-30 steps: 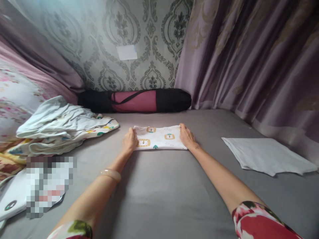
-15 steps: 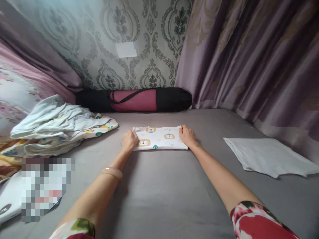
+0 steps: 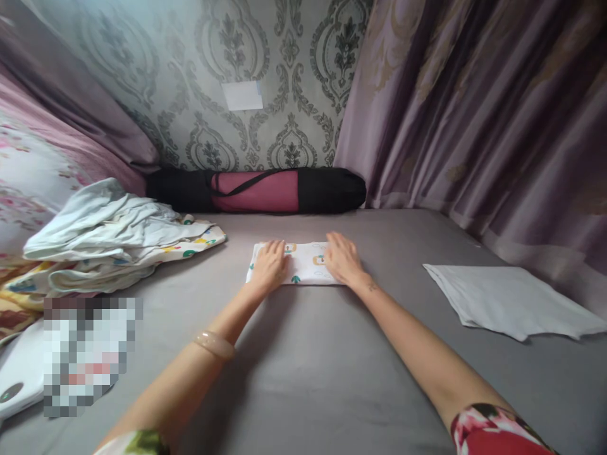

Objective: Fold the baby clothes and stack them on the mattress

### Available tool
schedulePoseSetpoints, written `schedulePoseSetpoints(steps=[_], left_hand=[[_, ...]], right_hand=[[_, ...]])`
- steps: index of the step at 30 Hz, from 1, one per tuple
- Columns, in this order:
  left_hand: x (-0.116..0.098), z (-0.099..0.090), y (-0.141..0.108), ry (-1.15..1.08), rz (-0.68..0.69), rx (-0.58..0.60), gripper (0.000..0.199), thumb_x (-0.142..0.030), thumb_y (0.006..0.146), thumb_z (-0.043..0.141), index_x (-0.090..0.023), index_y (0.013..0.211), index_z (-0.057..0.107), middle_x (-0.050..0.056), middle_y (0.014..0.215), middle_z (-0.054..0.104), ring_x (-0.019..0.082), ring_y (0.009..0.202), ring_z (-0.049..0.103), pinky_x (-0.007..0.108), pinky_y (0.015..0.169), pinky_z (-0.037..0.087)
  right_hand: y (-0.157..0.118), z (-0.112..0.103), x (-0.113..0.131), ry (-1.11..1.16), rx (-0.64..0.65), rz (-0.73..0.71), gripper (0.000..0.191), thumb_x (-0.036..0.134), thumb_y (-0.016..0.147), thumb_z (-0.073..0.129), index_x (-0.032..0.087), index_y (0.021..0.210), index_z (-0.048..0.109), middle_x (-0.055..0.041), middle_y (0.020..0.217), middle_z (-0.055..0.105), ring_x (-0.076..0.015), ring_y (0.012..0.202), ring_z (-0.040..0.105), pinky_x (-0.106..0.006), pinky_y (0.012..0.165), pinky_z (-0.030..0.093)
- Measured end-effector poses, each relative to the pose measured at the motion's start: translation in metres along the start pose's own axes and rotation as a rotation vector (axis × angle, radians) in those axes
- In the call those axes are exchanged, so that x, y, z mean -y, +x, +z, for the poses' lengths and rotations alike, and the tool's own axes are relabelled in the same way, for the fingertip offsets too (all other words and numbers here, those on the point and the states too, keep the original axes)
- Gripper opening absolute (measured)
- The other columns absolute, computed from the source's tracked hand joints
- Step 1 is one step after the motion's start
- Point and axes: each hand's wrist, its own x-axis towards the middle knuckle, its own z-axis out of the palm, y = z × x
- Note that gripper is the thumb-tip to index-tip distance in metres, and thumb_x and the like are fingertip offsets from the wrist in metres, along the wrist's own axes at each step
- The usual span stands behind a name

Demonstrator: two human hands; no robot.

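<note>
A white cloth (image 3: 306,268) with yellow and green prints lies folded into a flat rectangle on the grey sheet (image 3: 308,354). My left hand (image 3: 272,265) rests on its left part, palm down, fingers extended forward. On its right part lies my right hand (image 3: 344,259), fingers spread and slightly blurred by motion. Neither hand grips the cloth. Its middle shows between the hands, while the parts under the palms are hidden.
A pile of rumpled cloths (image 3: 114,221) lies at left, with a white object (image 3: 23,366) and a pixelated patch nearer. A black and pink rolled bag (image 3: 256,191) lies along the wall. At right is a folded pale cloth (image 3: 512,297).
Both hands have let go of the cloth's side edges and moved inward onto its top, and their fingers have opened. The cloth stays in nearly the same place.
</note>
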Motion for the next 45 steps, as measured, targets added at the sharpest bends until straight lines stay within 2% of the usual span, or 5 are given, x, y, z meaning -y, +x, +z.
schedulePoseSetpoints(steps=[5,16,26,32,45], left_hand=[[-0.021,0.019,0.001,-0.001,0.082,0.199,0.058,-0.038,0.097,0.021,-0.013,0.149,0.029,0.011,0.156,0.028,0.031,0.147,0.012,0.05,0.117,0.014],[-0.005,0.028,-0.004,-0.005,0.048,0.218,0.064,-0.053,0.097,0.02,-0.023,0.153,0.02,0.006,0.16,0.018,0.038,0.146,0.008,0.067,0.11,0.011],[-0.004,0.013,0.004,-0.016,0.055,0.33,0.063,-0.053,0.096,0.024,-0.024,0.152,0.022,0.007,0.159,0.019,0.038,0.145,0.012,0.067,0.108,0.018],[0.014,0.01,0.005,0.069,0.017,0.061,0.059,-0.046,0.098,0.024,-0.015,0.148,0.033,0.011,0.157,0.027,0.029,0.146,0.015,0.052,0.117,0.01],[0.031,0.026,0.002,0.04,-0.056,0.228,0.066,-0.051,0.097,0.02,-0.012,0.15,0.024,0.016,0.157,0.023,0.029,0.146,0.016,0.05,0.116,0.016]], right_hand=[[-0.008,0.021,0.034,-0.02,0.254,-0.233,0.057,0.032,0.095,0.028,0.02,0.151,0.027,-0.0082,0.159,0.019,-0.0292,0.146,0.009,-0.056,0.115,0.003],[-0.006,0.031,0.027,-0.057,0.254,-0.203,0.058,0.041,0.095,0.032,0.032,0.151,0.025,-0.0054,0.161,0.014,-0.0375,0.145,0.006,-0.067,0.109,0.007],[-0.001,0.028,0.025,-0.013,0.318,-0.193,0.056,0.045,0.096,0.029,0.031,0.151,0.029,-0.0057,0.159,0.02,-0.0368,0.145,0.007,-0.068,0.109,0.006],[0.002,0.019,0.015,-0.024,0.18,-0.146,0.061,0.042,0.098,0.021,0.013,0.152,0.025,-0.0105,0.159,0.017,-0.0249,0.147,0.007,-0.05,0.117,0.0],[-0.004,0.038,0.011,0.0,0.206,-0.158,0.061,0.041,0.097,0.025,0.009,0.149,0.031,-0.0097,0.158,0.022,-0.0218,0.146,0.013,-0.041,0.118,0.006]])
